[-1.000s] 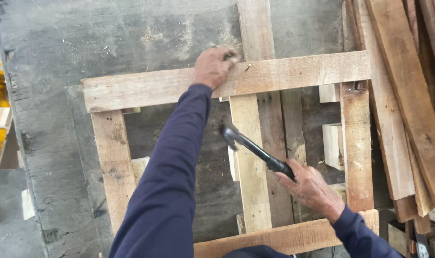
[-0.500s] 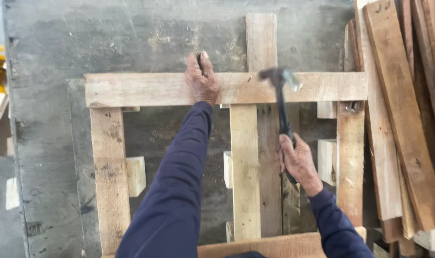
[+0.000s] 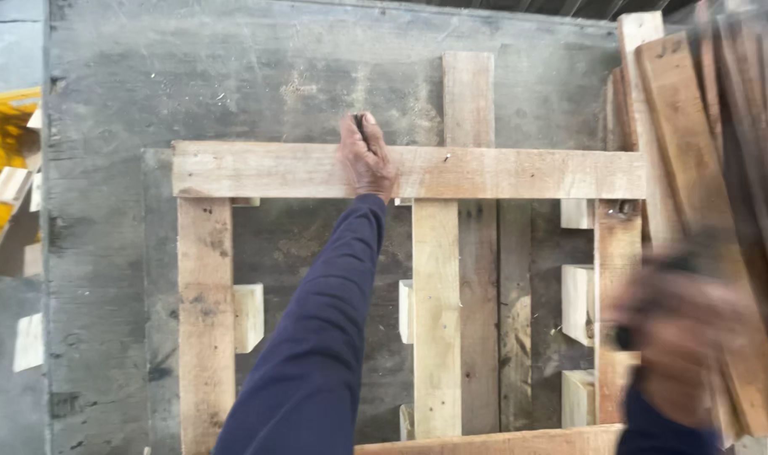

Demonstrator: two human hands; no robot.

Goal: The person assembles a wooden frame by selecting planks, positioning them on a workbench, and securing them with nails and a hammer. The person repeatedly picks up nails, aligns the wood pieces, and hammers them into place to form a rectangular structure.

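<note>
A wooden pallet frame lies on a grey concrete slab [image 3: 232, 76]. My left hand [image 3: 367, 160] rests on its top cross board [image 3: 527, 173], fingers curled over the far edge, with a small dark object poking out between them. A nail [image 3: 445, 157] stands in that board above the middle upright plank [image 3: 436, 320]. My right hand [image 3: 679, 337] is at the lower right, smeared by motion blur. It is closed around a dark handle that I can barely make out; the hammer's head is not distinguishable.
Loose planks [image 3: 696, 126] lean in a stack along the right side. Small wooden blocks [image 3: 249, 316] sit under the frame's uprights. A yellow object [image 3: 5, 126] and wood offcuts lie beyond the slab's left edge.
My right hand has swung the hammer from over the top board down and to the right, and is now blurred. My left hand stays on the top board. The view has shifted slightly.
</note>
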